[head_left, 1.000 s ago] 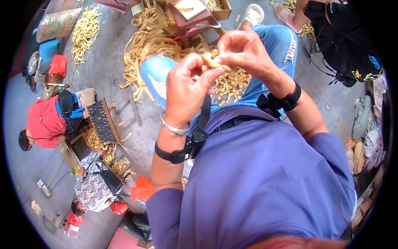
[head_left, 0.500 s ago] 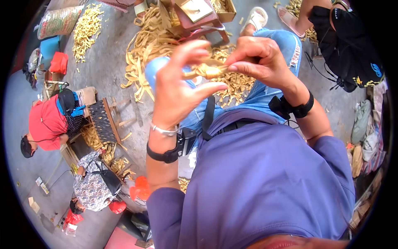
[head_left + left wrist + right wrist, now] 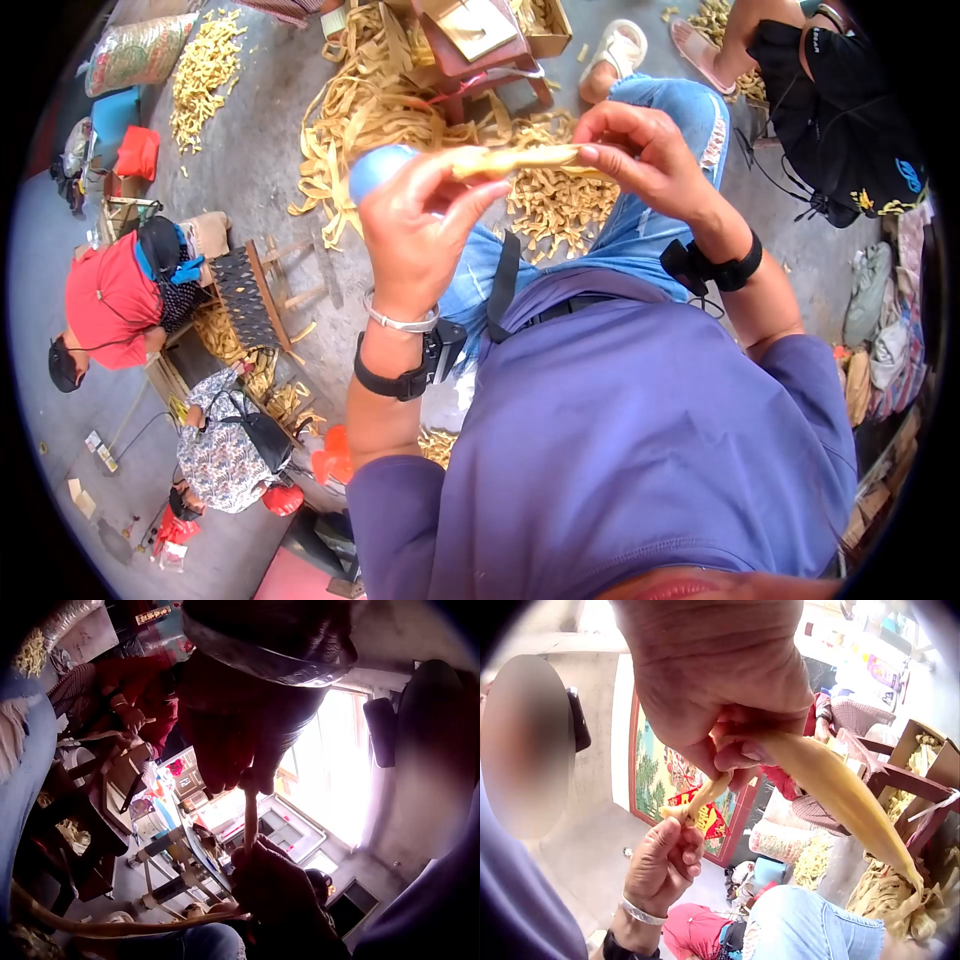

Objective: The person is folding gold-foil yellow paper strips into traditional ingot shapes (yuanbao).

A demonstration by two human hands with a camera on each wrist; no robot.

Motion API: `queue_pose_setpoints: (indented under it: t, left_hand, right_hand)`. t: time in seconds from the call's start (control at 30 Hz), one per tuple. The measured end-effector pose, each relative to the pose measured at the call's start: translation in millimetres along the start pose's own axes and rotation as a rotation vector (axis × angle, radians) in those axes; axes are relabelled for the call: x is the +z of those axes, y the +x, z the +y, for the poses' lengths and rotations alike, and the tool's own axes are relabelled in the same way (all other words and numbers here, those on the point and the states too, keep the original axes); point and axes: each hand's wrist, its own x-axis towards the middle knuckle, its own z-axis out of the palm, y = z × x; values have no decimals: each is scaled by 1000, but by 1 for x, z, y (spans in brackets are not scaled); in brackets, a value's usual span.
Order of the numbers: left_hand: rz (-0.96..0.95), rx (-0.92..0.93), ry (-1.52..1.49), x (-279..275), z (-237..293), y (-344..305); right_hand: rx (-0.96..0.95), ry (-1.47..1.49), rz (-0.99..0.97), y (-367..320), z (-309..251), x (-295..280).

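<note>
A pale yellow, soft-looking strip (image 3: 530,158) stretches between the two hands in the head view, above the knees. The left hand (image 3: 415,225), with a silver bangle at its wrist, pinches one end between thumb and fingers. Nearer the middle, the right hand (image 3: 650,160) grips the strip with thumb and curled fingers. In the right wrist view a short twisted part runs between the hands, while a broad, flat length of strip (image 3: 840,795) trails from the right hand down toward the heap. Dark shadow covers much of the left hand (image 3: 225,727) in the left wrist view.
Long yellow strips (image 3: 370,100) lie heaped on the floor beyond the knees, beside many short yellow pieces (image 3: 560,205). A reddish low stool (image 3: 475,65) stands behind them. Another pile of short pieces (image 3: 205,80) and a sack (image 3: 140,55) are at far left. Other people sit nearby.
Earlier the hands were close together at a bent piece of strip. The left hand spread its fingers away, then pinched the strip again. Now the hands are farther apart with the strip straighter.
</note>
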Motion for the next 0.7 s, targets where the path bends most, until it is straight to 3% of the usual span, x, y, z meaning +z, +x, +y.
queue_pose_setpoints:
  t: [0.17,0.2,0.3,0.43,0.47,0.53,0.63,0.7]
  left_hand:
    - [69,-15,-100,-4,-5,-5]
    - [162,2,-58,0,-4,-4]
    - [293,16,-36,-7,-13,-4]
    - [266,-15,-120,3,-23,2]
    - [244,27,-210,3,-29,9]
    - [225,293,218,-8,-25,26]
    - [-82,328,307,1,-5,42]
    - [-301,177,177,7,-12,52]
  right_hand:
    - [87,3,-121,-2,-12,7]
    - [-78,-190,-76,-1,-17,10]
    - [-138,-157,13,-7,-11,5]
    - [-85,-168,26,-13,-7,3]
    - [-80,-150,42,-11,-3,2]
    - [-71,-110,77,-4,3,-1]
    - [68,-53,15,11,1,-9]
    - [-9,-78,-20,26,-2,-17]
